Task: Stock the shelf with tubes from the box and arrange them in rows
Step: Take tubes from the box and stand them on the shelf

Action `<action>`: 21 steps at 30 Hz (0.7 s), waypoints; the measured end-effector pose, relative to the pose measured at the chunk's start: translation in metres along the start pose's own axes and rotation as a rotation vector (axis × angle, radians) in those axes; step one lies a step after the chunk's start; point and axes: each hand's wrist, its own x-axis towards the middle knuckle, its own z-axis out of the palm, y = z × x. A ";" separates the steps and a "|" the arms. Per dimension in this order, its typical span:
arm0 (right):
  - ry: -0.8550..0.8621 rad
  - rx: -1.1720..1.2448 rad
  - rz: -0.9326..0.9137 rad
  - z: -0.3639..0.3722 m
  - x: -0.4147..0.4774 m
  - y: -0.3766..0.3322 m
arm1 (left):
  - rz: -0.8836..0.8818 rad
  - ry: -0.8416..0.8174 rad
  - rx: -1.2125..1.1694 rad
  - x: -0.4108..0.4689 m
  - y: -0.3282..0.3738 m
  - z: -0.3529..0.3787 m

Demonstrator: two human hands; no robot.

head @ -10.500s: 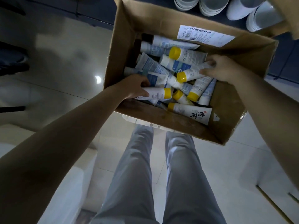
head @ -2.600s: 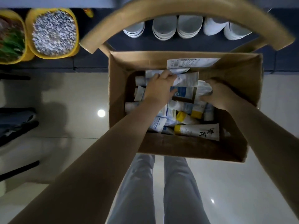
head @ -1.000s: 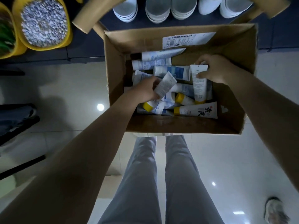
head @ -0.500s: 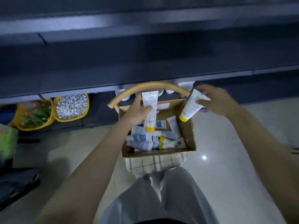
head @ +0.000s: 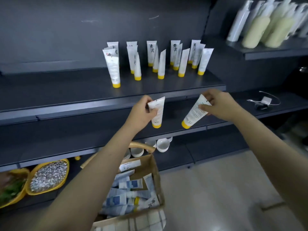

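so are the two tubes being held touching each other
Apart. The head view shows dark shelf between the left tube and the right tube.

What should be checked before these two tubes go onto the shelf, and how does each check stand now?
1. Left hand grip on the white plastic tube with yellow cap: ok, cap down.
2. Right hand grip on the second white yellow-capped tube: ok, though tilted.
3. Bare room on the dark metal shelf before the standing tubes: ok.
4. Standing tubes in even rows: not ok, front ones staggered.
5. Brown cardboard box holds more tubes: ok.
6. Caps tight: cannot tell.
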 end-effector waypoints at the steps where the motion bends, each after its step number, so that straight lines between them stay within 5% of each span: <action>1: 0.016 0.009 -0.012 -0.015 -0.001 0.007 | -0.004 0.037 0.008 0.003 0.011 0.010; 10: -0.041 -0.045 -0.192 -0.113 0.018 0.064 | 0.038 0.132 0.024 0.022 0.098 0.083; 21: -0.121 -0.171 -0.380 -0.131 0.077 0.086 | 0.031 0.178 0.152 0.068 0.117 0.097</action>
